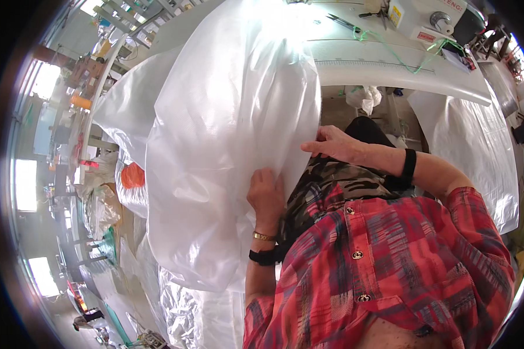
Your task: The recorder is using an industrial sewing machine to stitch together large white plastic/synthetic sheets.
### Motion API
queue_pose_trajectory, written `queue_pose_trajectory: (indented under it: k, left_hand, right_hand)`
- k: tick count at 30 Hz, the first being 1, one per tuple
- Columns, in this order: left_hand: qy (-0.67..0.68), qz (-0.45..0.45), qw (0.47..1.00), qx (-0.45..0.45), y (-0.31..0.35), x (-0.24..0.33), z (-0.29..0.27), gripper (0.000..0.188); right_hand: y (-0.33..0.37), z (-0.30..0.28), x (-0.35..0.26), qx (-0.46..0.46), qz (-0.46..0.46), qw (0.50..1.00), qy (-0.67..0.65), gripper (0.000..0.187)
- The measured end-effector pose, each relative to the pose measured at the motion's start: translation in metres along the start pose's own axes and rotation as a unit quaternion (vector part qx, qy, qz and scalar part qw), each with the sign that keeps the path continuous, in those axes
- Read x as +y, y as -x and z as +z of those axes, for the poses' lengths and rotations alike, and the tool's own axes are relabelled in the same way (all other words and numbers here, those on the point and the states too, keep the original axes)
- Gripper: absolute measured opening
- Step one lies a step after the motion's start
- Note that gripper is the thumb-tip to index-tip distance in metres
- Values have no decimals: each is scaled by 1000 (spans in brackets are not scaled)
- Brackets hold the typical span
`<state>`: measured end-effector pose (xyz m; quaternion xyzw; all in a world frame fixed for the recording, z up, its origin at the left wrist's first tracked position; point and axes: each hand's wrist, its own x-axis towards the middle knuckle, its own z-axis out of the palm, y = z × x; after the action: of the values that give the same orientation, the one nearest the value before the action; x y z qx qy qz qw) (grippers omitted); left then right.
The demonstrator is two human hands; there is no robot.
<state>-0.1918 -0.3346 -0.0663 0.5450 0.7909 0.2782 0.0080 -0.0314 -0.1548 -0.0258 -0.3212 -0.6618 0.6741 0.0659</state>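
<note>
Head view: both hands' fingers pinch a white plastic sheet (pixel 227 145) before the sewing table (pixel 390 70).

White sewing table (pixel 390 72); plastic sheeting (pixel 227 116) across it

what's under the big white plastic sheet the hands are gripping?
The white plastic sheet drapes past the sewing table edge, gripped by left hand and right hand. Camouflage fabric shows beside it; beneath is hidden.

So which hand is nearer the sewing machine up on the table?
Right. The right hand grips the white plastic sheet at its edge, higher up and closer to the sewing machine. The left hand holds the same edge lower down, nearer the person's lap.
</note>
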Motion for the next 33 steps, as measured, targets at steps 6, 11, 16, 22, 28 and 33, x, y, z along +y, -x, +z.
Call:
queue_pose_trajectory:
  k: [6, 11, 16, 22, 28, 33]
  left_hand:
    - [-13, 44, 999, 23, 11, -27, 9, 19]
    - [79, -38, 995, -37, 26, -49, 3, 11]
    - [190, -100, 970, -115, 35, -68, -10, 8]
    - [369, -297, 849, -233, 27, -71, -58, 18]
    - [458, -347, 818, 20, 38, -10, -134, 23]
    - [427, -338, 839, -25, 38, 15, -111, 20]
  right_hand:
    - [-30, 0, 31, 58, -25, 998, 28, 33]
    - [-7, 3, 17, -8, -50, 998, -47, 27]
    - [7, 2, -1, -66, -66, 991, -93, 23]
    - [27, 4, -9, -42, -70, 989, -126, 25]
    - [60, -37, -31, 36, -118, 992, -24, 30]
    - [65, -76, 80, 272, -51, 873, 402, 26]
